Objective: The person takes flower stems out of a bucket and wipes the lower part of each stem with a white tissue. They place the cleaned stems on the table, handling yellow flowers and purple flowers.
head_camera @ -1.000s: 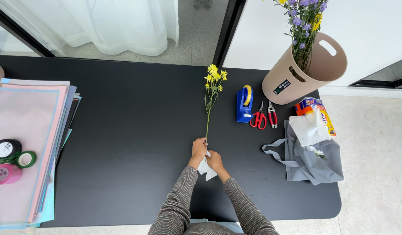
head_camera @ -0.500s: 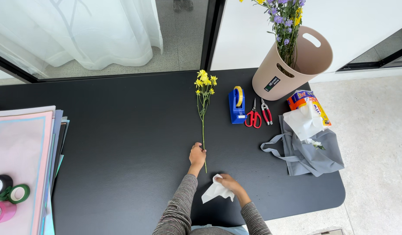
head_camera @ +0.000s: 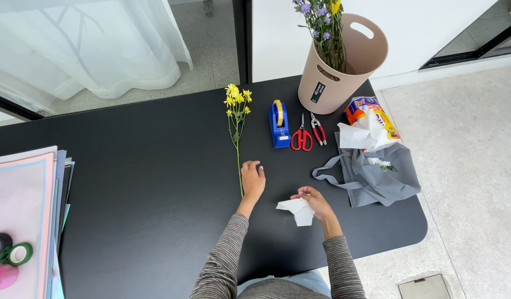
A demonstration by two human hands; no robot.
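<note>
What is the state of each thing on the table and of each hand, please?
Yellow flower stem: lying flat.
Left hand: open, resting on the stem's lower end.
Right hand: pinching the white tissue.
White tissue: crumpled, on the table.
Red scissors: closed.
Red pliers: closed.
Tape dispenser: upright.
Beige bin: tilted, holds purple flowers.
Grey bag: slumped, open.

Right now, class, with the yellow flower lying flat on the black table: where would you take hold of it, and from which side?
Probably the bare lower stem of the yellow flower, pinched from above. It lies flat, blooms pointing away, and its lower end sits beside the left hand. The blooms would crush.
</note>
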